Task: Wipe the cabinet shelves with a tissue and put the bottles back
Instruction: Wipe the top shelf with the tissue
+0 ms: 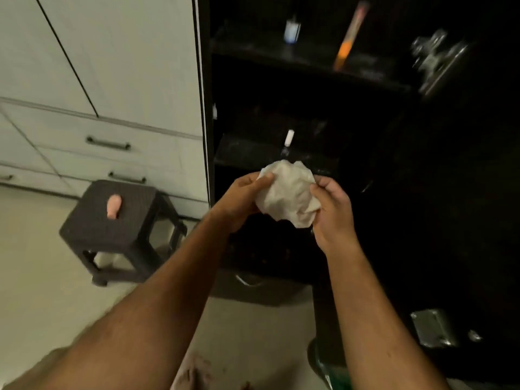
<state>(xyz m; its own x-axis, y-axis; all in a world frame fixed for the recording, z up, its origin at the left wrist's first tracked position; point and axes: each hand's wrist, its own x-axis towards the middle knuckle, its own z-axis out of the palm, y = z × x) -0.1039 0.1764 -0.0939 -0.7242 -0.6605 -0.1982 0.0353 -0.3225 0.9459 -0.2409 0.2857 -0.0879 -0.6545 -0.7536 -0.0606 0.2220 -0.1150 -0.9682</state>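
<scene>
Both hands raised in front of an open dark cabinet [351, 164], sharing 1 crumpled white tissue [287, 192]. Left hand [242, 198] curled around the tissue's left side, thumb pressed on its upper edge. Right hand [332, 209] curled round the right side, fingertips pinching the paper. Tissue held in the air between them, just in front of the middle shelf [253, 153] and not touching it.

On that middle shelf, just behind the tissue, 1 small dark bottle with a white cap [287, 144], upright. On the upper shelf [309, 57], 1 small pale bottle [292, 30] upright and, to its right, 1 long orange-tinted bottle [350, 38] leaning; both blurred. Metal hinge [433, 57] on the cabinet's right side, another metal fitting [433, 327] lower down on the door.

To the left, pale drawers with dark handles [108, 143]. In front of them, on the floor [42, 263], a dark woven stool [118, 223] carrying 1 small pink object [113, 206], too blurred to identify.
</scene>
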